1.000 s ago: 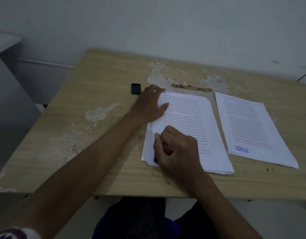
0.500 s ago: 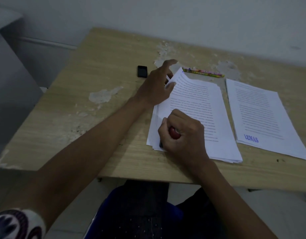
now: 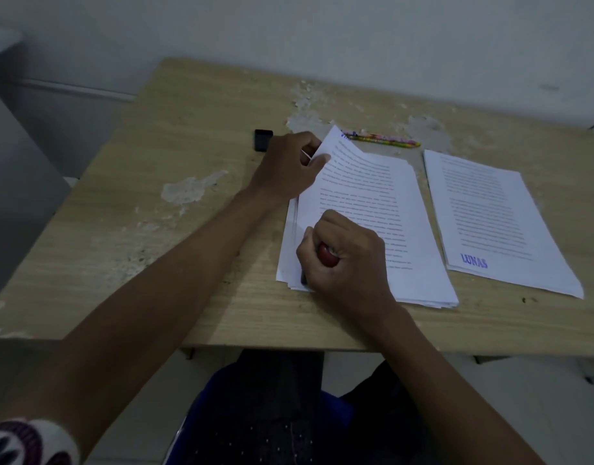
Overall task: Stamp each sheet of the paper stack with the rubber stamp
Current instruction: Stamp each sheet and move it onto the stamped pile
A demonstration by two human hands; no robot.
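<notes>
Pressing the rubber stamp onto the near-left corner of the paper stack, the right hand grips it while the left hand pinches the top sheet's far corner; next, probably lifting the stamp and moving that sheet right onto the stamped pile

One word can be read: "LUNAS", stamped in blue capitals at the near left corner of the top sheet of the right-hand pile. The printed lines on both piles are too small and blurred to read.
</notes>
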